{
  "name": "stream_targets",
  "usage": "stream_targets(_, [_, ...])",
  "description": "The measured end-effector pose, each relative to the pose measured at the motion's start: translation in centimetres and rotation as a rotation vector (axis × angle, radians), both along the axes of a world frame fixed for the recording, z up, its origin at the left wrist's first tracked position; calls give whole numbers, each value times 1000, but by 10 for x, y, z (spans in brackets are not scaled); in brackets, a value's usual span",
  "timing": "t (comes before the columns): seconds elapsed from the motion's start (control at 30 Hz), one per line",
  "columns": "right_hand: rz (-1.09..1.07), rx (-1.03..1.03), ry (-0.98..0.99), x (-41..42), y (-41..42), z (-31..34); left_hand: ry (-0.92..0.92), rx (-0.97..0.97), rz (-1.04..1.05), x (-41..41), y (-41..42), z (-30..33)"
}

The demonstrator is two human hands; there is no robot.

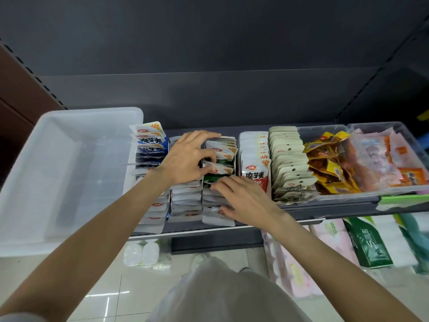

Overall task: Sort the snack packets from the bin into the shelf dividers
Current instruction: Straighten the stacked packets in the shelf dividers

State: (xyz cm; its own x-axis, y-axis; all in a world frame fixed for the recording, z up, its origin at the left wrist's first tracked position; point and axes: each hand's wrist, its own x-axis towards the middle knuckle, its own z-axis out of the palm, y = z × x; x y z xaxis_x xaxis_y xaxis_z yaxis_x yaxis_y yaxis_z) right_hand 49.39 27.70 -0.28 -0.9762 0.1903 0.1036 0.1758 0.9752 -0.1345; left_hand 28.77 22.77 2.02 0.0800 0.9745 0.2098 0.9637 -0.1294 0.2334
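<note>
Along the shelf's third divider lane, my left hand (185, 159) pinches a green-and-white snack packet (219, 169) by its top seal, while my right hand (241, 196) lies with spread fingers across the row. Light, limp, slick foil; the stiff seam looks like the best hold. Beside me, the white bin (69, 126) appears emptied.

I read this as a small retail shop, seen at a stocked aisle fixture. Evidence: a dark metal shelf (232, 231) with a slotted upright (30, 70) for adjustable brackets; many identical snack packets (254, 163) faced up in rows between dividers; clear bins (329, 131) holding loose wrapped snacks (329, 163); a white plastic restocking bin (58, 173) parked on the shelf end. Below, packaged tissue packs (369, 247) and paper rolls (141, 253) sit on a lower level. Glossy tiled floor (111, 296) underfoot.
</note>
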Motion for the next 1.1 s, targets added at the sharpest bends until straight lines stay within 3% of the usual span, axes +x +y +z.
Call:
stream_targets(0.7, [12, -197, -197, -9, 9, 10, -17, 12, -1, -6, 7, -3])
stream_targets(0.8, [13, -137, -254, -9, 11, 9, -17, 19, 1, -5, 7, -4])
stream_targets(1.1, [-28, 206, -163, -17, 4, 0, -15, 29, 1, -4, 6, -5])
